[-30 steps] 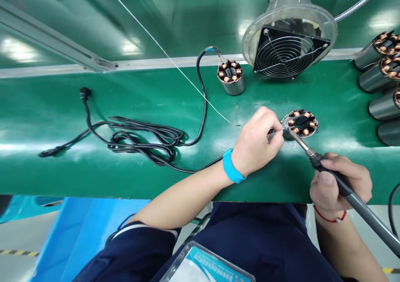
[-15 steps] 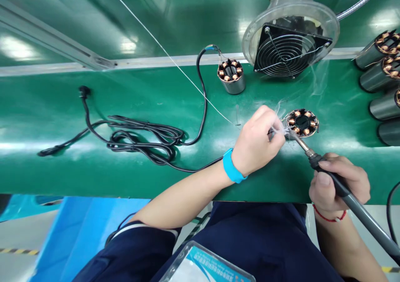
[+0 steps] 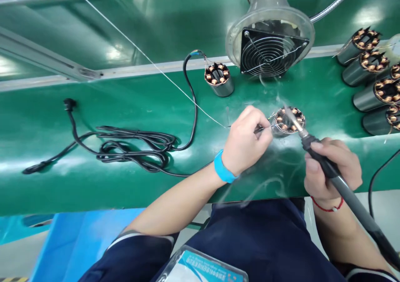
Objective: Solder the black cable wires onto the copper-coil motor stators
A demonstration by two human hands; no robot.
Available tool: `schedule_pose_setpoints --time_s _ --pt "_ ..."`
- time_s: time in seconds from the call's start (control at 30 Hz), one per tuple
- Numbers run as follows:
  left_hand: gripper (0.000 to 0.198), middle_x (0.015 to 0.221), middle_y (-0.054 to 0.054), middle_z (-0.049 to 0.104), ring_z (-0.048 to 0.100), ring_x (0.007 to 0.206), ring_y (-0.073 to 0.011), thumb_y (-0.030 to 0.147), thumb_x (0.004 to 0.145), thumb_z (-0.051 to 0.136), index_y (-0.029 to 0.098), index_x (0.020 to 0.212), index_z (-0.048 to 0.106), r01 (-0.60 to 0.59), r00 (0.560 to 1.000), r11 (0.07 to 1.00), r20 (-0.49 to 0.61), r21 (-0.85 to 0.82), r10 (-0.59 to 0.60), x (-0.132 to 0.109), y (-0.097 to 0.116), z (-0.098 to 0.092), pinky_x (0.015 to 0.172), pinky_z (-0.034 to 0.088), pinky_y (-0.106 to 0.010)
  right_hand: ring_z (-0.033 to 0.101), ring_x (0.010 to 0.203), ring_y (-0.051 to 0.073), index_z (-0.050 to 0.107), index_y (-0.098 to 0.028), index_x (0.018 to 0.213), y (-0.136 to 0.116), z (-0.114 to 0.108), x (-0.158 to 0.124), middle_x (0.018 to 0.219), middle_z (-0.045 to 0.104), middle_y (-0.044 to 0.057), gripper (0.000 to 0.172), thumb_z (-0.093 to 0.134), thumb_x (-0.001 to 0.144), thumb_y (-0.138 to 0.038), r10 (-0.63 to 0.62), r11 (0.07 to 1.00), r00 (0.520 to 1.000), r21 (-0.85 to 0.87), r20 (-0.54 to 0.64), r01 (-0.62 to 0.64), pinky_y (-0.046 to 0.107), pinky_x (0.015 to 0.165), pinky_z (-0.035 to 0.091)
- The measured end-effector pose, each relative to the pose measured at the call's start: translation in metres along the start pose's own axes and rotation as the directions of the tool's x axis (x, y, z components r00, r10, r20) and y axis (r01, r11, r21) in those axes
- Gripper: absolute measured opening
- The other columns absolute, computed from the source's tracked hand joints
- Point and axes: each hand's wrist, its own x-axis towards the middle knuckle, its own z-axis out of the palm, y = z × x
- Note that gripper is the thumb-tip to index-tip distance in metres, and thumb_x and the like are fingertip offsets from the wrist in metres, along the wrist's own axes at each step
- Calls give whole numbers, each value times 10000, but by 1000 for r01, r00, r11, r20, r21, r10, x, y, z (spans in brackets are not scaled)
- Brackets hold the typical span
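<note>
A motor stator with copper coils in a grey metal shell stands upright between my two hands. My left hand, in a blue wristband, is closed in a pinch on the dark end of a power cable; thin leads reach from its fingertips to the stator's left rim. A thin pale wire, like solder, runs down to this hand; its end is hidden there. My right hand grips a soldering iron by its dark handle. Its metal tip is smeared by motion over the stator's coils. Wisps of smoke drift around.
A fume extractor with a fan grille hangs behind the stator. Another stator with a cable joined to it stands left of the extractor. Several more stators stand at the right. Coiled black cable lies on the green bench.
The soldering iron's tip has lifted from the leads at the stator's left rim and moved over its coils. My left hand keeps its pinch. The whole view has shifted slightly.
</note>
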Motion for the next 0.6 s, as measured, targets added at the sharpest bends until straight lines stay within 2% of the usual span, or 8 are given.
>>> schedule_pose_setpoints --time_s 0.1,0.2,0.6 --pt "212 703 20 529 500 657 -88 -27 705 537 178 690 488 6 1000 1000 -7 1 -6 0 0 1 564 413 -204 484 532 113 651 -172 1087 0 -2 -8 659 539 -11 260 569 841 -172 4 998 1000 63 -3 -4 283 469 403" --pt "205 713 20 530 499 644 -81 -22 704 533 177 690 491 14 1000 1000 -7 -5 -14 0 -1 1 546 412 -193 492 543 117 643 -150 1076 1 -2 -16 672 540 -4 272 578 812 -145 10 996 1000 93 28 -13 286 476 410" --pt "204 698 25 526 487 624 -79 -20 698 536 180 686 496 30 999 1000 -11 8 -30 0 -1 0 539 398 -207 478 533 109 622 -168 1030 2 1 -17 647 527 -20 223 567 814 -157 7 997 999 81 32 -9 274 481 410"
